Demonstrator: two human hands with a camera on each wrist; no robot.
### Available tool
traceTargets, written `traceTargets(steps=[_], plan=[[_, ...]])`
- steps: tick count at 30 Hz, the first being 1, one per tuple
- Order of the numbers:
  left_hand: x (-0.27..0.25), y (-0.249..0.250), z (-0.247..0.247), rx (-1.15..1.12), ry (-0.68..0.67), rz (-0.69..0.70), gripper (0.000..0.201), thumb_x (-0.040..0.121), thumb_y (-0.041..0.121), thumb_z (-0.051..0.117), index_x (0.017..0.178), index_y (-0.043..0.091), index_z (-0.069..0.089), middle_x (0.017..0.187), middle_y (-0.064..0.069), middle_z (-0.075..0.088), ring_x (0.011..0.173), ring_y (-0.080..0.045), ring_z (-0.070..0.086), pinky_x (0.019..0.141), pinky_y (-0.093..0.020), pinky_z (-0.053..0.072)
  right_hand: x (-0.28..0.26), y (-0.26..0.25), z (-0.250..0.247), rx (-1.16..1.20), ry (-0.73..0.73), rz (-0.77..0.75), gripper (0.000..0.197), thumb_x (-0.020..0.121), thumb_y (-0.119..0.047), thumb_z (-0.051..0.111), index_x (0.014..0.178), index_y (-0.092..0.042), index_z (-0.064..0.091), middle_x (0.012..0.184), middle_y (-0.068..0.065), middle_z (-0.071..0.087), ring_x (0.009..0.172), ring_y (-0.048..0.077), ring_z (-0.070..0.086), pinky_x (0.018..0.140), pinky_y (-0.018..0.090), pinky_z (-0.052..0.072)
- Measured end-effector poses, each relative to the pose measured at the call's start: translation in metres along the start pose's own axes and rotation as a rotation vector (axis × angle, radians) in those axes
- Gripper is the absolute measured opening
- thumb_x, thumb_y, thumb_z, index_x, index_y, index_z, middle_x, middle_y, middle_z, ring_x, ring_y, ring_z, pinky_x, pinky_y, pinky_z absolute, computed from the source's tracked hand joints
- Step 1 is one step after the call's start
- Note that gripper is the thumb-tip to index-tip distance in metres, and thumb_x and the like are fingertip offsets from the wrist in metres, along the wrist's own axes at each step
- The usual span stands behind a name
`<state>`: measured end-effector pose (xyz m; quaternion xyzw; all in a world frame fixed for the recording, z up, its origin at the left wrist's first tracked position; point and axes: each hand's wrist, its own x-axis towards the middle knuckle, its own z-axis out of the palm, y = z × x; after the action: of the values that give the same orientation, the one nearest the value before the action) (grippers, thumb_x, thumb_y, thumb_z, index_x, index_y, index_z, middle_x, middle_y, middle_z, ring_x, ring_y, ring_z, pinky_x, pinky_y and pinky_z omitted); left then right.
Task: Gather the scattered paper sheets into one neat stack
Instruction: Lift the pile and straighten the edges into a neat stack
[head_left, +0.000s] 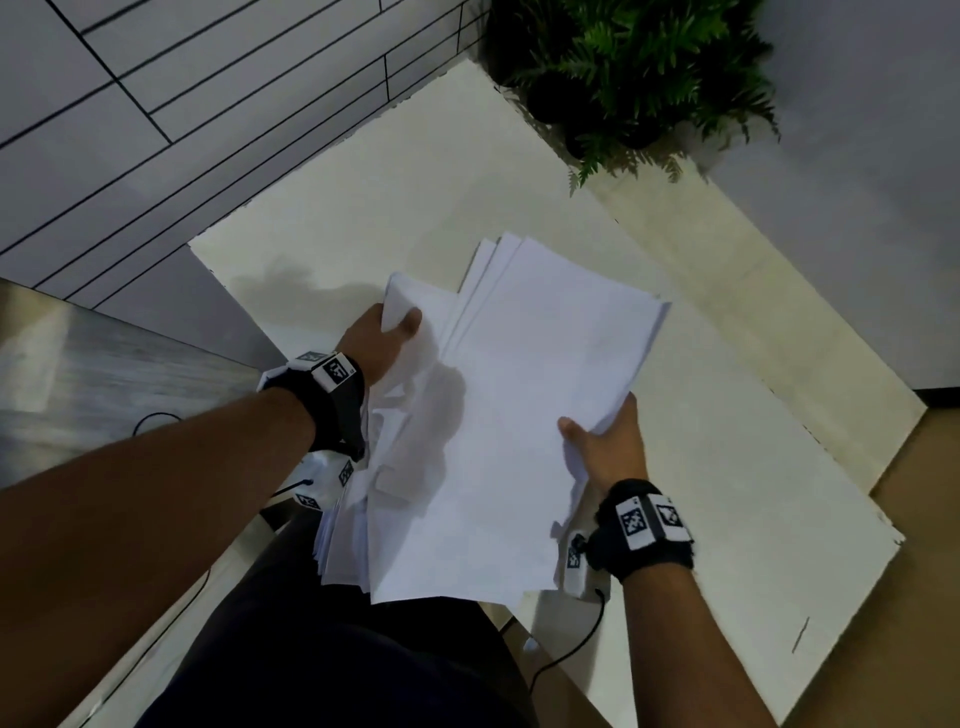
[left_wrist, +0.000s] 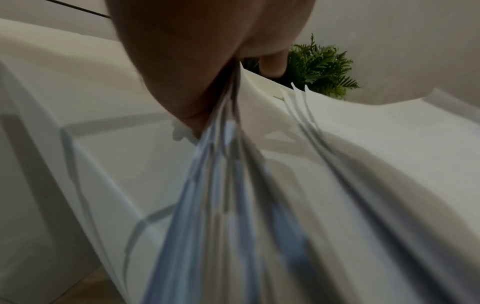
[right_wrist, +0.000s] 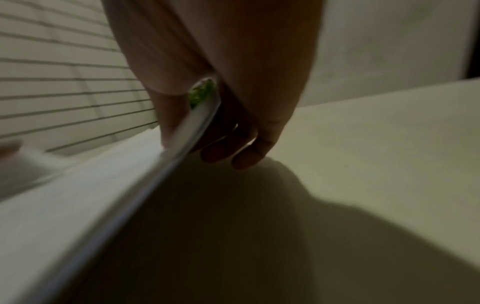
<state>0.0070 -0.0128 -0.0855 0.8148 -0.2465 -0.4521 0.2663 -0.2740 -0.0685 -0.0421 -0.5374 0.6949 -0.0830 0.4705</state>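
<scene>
A loose bundle of white paper sheets (head_left: 519, 405) hangs in the air above the white table (head_left: 727, 493), its edges fanned and uneven. My left hand (head_left: 387, 338) pinches the bundle's left edge, thumb on top. In the left wrist view the paper sheets (left_wrist: 337, 185) splay out from under my left hand (left_wrist: 207, 86). My right hand (head_left: 605, 441) grips the right edge, thumb on top and fingers beneath. The right wrist view has the paper sheets (right_wrist: 130, 195) edge-on, with my right hand (right_wrist: 226, 133) curled under them.
A green fern-like plant (head_left: 639, 73) in a dark pot stands at the table's far corner. A tiled wall (head_left: 182, 104) runs along the left. Cables (head_left: 571, 649) trail from the wrist cameras. My dark-trousered legs (head_left: 337, 665) are at the table's near edge.
</scene>
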Motion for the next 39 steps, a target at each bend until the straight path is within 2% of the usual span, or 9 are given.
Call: traceTargets(steps=[5,10,14,16,19,22,27,34,39], plan=[[-0.004,0.009,0.001,-0.13,-0.039,0.025,0.056,0.083,0.052,0.061,0.118,0.009,0.053,0.105,-0.007,0.062,0.093,-0.025,0.059,0.073,-0.03,0.042,-0.004,-0.004,0.02,-0.226,-0.204,-0.03,0.065,0.082,-0.019,0.072,0.136,-0.008,0.037,0.136,0.009,0.052,0.122,0.026,0.051,0.097,0.026,0.039],[-0.007,0.004,0.001,0.059,-0.033,0.068,0.068,0.08,0.022,0.071,0.138,0.01,0.036,0.131,-0.012,0.052,0.118,-0.029,0.052,0.092,-0.028,0.037,-0.002,-0.006,0.023,-0.224,-0.266,-0.052,0.063,0.087,-0.024,0.067,0.139,-0.012,0.034,0.134,-0.001,0.049,0.122,0.017,0.047,0.105,0.03,0.036],[-0.01,0.009,0.004,0.071,-0.122,0.096,0.074,0.079,0.008,0.069,0.142,0.014,0.03,0.128,-0.01,0.053,0.11,-0.027,0.054,0.089,-0.028,0.039,0.035,0.008,0.025,-0.286,-0.261,-0.072,0.081,0.066,-0.082,0.055,0.115,-0.017,0.055,0.112,0.0,0.062,0.104,0.019,0.061,0.095,0.04,0.05],[-0.008,0.012,0.006,0.007,-0.15,0.069,0.073,0.079,0.002,0.064,0.141,0.014,0.03,0.12,-0.01,0.055,0.105,-0.027,0.054,0.083,-0.031,0.041,0.069,0.031,0.024,-0.305,-0.246,-0.09,0.09,0.058,-0.092,0.046,0.102,-0.015,0.059,0.1,0.005,0.064,0.095,0.024,0.064,0.086,0.041,0.054],[-0.008,0.017,0.011,-0.117,-0.136,0.041,0.065,0.081,0.007,0.064,0.139,0.012,0.033,0.116,-0.007,0.054,0.11,-0.031,0.055,0.085,-0.033,0.042,0.059,-0.011,0.009,-0.287,-0.179,-0.101,0.077,0.071,-0.072,0.06,0.117,-0.011,0.059,0.113,0.01,0.065,0.104,0.026,0.063,0.092,0.041,0.052],[-0.009,0.023,0.016,-0.144,-0.087,0.045,0.067,0.081,0.028,0.071,0.137,0.014,0.036,0.115,0.002,0.053,0.102,-0.019,0.054,0.084,-0.03,0.041,0.059,-0.038,0.002,-0.141,-0.086,-0.05,0.076,0.088,-0.036,0.064,0.148,-0.011,0.024,0.142,0.011,0.048,0.126,0.029,0.051,0.105,0.042,0.042],[-0.011,0.039,0.028,-0.068,-0.065,0.025,0.069,0.08,0.037,0.07,0.137,0.019,0.037,0.118,0.001,0.053,0.102,-0.02,0.051,0.083,-0.028,0.037,0.058,-0.035,0.024,-0.009,-0.04,-0.031,0.086,0.091,-0.036,0.059,0.151,-0.015,0.001,0.154,0.01,0.028,0.138,0.025,0.034,0.112,0.035,0.028],[-0.007,0.045,0.028,0.037,-0.047,0.097,0.059,0.082,0.022,0.063,0.136,0.016,0.04,0.128,-0.005,0.055,0.11,-0.024,0.053,0.086,-0.025,0.035,0.057,-0.031,0.034,0.179,-0.001,0.032,0.06,0.098,-0.049,0.034,0.146,-0.018,0.017,0.128,0.003,0.044,0.117,0.022,0.047,0.098,0.033,0.036],[-0.014,0.044,0.02,-0.217,-0.034,0.097,0.046,0.083,0.006,0.056,0.128,0.013,0.049,0.106,0.0,0.058,0.1,-0.024,0.056,0.08,-0.025,0.037,0.063,-0.012,0.018,0.335,0.197,0.092,0.037,0.098,-0.046,0.038,0.115,-0.021,0.06,0.12,0.002,0.062,0.11,0.024,0.059,0.102,0.044,0.045]])
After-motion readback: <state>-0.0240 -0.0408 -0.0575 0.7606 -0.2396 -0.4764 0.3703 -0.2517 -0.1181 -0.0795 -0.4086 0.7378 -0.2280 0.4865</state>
